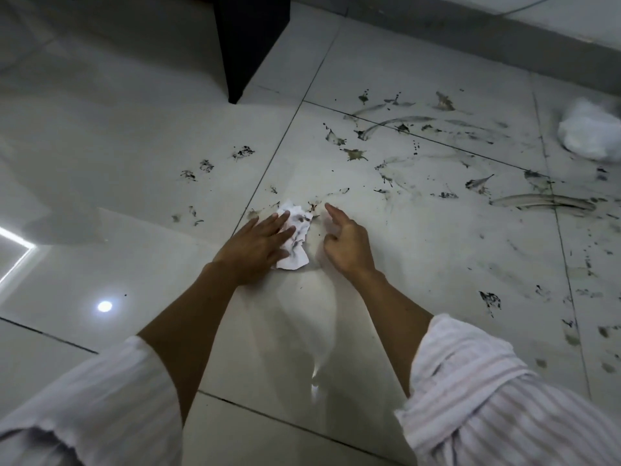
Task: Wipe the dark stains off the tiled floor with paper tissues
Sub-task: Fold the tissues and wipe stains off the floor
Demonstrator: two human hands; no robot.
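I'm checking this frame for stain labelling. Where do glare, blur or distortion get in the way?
Head view: dim overall; a lamp reflection glares off the glossy floor at lower left; the white tissue wad at the right edge is blurred; wide-angle bending curves the tile joints; stains near the hands stay sharp.

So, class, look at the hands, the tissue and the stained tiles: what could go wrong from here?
1. The tissue under the left hand is already dark-streaked, so further wiping may smear dirt instead of lifting it.
2. The right hand hovers bare beside a stain and may get soiled.
3. The heavy smears far right lie well away and may be missed.
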